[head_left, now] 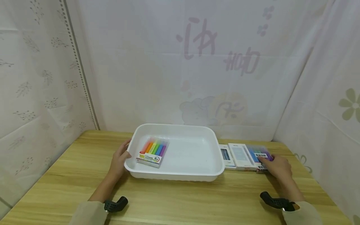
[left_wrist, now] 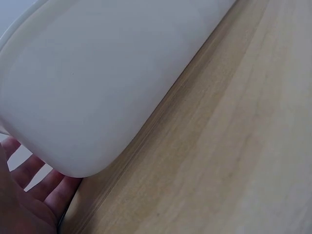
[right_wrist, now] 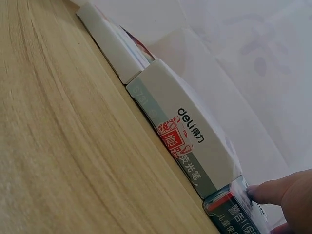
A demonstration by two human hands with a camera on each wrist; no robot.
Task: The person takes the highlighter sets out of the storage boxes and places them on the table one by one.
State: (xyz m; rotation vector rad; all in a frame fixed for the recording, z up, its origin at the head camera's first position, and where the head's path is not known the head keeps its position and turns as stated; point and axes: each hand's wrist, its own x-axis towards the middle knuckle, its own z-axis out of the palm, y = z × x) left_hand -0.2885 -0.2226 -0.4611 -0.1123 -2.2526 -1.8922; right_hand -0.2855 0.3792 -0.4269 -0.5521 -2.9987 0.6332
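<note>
White tray (head_left: 185,156) is gripped at its left rim by the left hand (head_left: 118,161), fingers spread outside; a rainbow highlighter pack (head_left: 153,151) is contained at its left end. Just right, 2 white boxes (head_left: 241,156) are seen, then a marker pack (head_left: 254,153), pinched by the right hand (head_left: 278,167). Grasping seems underway; for lifting, a secure pinch would be needed.

The place looked small and homely, screened in by pale cloth (head_left: 140,78) that hung behind a wood-grain table (head_left: 194,200) and at both sides. Leaf sprigs (head_left: 31,44) and flowers (head_left: 345,103) decorated it; whether it was a home or a workplace could not be told.
</note>
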